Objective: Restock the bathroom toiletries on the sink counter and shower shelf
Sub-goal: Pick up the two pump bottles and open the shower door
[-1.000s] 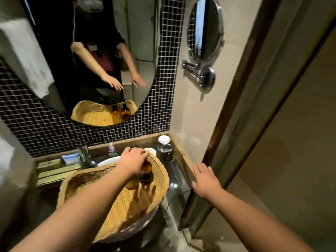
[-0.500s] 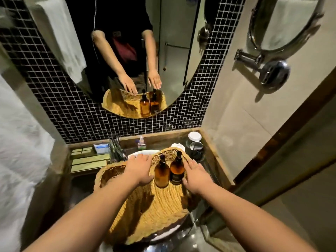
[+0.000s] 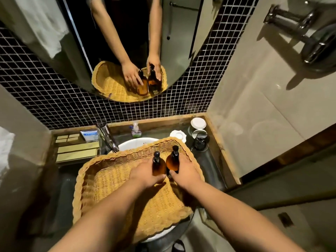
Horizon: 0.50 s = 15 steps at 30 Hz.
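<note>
A wide woven basket [image 3: 101,180] rests across the white sink basin [image 3: 134,143]. Two amber pump bottles stand upright side by side at its far right end. My left hand [image 3: 145,174] is wrapped around the left bottle [image 3: 157,165]. My right hand [image 3: 185,172] is wrapped around the right bottle [image 3: 172,161]. Both black pump heads stick up above my fingers. The mirror [image 3: 127,42] above reflects the same grip on both bottles.
A chrome tap [image 3: 107,137] stands behind the basket on the left. A small hand-soap pump [image 3: 136,130], a blue packet [image 3: 89,134], a white dish [image 3: 178,135] and lidded glass jars [image 3: 198,130] line the counter's back. A wall-mounted shaving mirror [image 3: 312,39] juts out at right.
My view tilted down toward the sink. My right hand came in from the door side, and both hands closed around the two bottles, which they only flanked half a second ago.
</note>
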Available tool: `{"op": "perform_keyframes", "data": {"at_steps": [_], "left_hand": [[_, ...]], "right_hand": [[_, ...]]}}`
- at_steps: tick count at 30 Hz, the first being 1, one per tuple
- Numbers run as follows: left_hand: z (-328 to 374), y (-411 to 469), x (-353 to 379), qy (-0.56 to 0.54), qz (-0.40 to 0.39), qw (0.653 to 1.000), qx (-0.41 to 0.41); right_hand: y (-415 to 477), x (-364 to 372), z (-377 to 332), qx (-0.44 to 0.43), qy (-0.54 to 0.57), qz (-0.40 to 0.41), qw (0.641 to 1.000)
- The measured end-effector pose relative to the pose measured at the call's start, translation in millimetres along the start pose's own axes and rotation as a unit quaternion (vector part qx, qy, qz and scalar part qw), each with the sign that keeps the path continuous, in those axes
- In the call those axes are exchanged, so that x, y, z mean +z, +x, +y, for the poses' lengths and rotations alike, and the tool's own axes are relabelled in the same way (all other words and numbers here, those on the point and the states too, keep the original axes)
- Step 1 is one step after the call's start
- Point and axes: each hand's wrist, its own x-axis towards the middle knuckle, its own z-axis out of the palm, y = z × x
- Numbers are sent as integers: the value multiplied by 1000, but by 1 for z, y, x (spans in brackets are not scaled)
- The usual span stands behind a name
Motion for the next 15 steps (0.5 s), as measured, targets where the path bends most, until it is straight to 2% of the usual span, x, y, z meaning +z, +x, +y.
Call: {"op": "perform_keyframes", "data": {"at_steps": [4, 9, 15], "left_hand": [[5, 8, 6, -91, 11, 996, -17], [10, 12, 16, -172, 62, 983, -35], [18, 7, 23, -179, 104, 977, -46]], "right_hand": [[11, 10, 2, 21, 70, 42, 996], [22, 17, 11, 24, 77, 56, 995], [24, 21, 13, 51, 77, 62, 994]]}}
